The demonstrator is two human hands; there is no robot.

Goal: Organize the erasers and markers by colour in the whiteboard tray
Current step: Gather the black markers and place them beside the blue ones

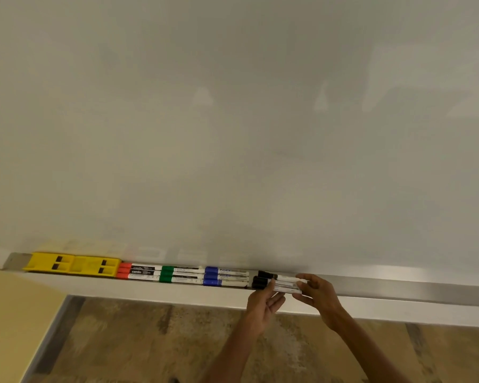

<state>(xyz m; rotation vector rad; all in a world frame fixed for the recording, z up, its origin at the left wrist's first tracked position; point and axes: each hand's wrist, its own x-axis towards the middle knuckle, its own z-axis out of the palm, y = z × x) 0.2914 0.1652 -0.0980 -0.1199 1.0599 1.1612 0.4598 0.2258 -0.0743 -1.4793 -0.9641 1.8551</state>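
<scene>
Head view: both hands [263, 302] [320, 295] pinch black markers [277, 281]

I see the whiteboard [233, 120] filling the upper frame in a pale grey-white, without any pattern. Along the lower part, the tray [398, 286] is silver-grey metal. At its left end I see two erasers [72, 264] in bright yellow with small dark brown rectangles. To the right of them, the markers have white bodies: three with orange-red caps [124, 271] and black labels, three with green caps [166, 273], three with blue caps [212, 275], and three with black caps [262, 280]. In the lower frame, the floor [155, 341] is mottled brown with darker stripes, and the wall [9, 322] at lower left is pale yellow.
</scene>
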